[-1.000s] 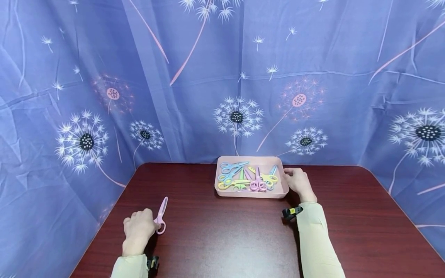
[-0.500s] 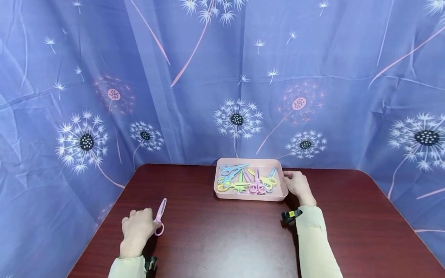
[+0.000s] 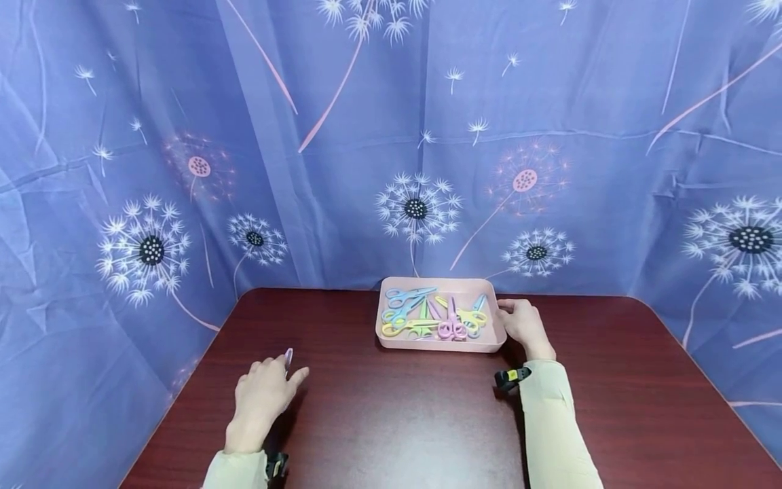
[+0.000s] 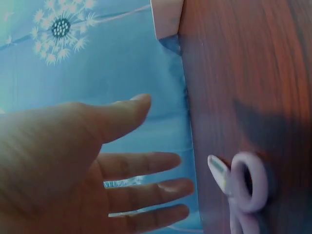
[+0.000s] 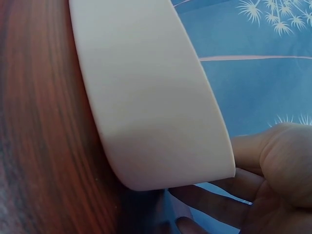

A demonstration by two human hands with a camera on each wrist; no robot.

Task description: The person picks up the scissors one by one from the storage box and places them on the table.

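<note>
My left hand (image 3: 264, 397) hovers just over a pair of pink scissors (image 3: 289, 355), mostly hiding it in the head view. In the left wrist view its thumb and fingers are extended with nothing between them, and the scissors' loop lies apart from them on the table. At the back, my right hand (image 3: 525, 327) holds the right end of a shallow pink tray (image 3: 440, 345); in the right wrist view the thumb passes behind the tray's wall. Inside the tray are several scissors: blue scissors (image 3: 405, 312), yellow scissors (image 3: 403, 327) and pink scissors (image 3: 452, 327), among others.
The dark red wooden table (image 3: 391, 414) has rounded far corners. A blue curtain (image 3: 342, 224) with dandelion prints hangs along its back and left side, close behind the tray. Black wrist cameras sit at both cuffs.
My left hand has let go of the pink scissors, spread its thumb and moved slightly right and forward over it. The right hand and the tray stay in place.
</note>
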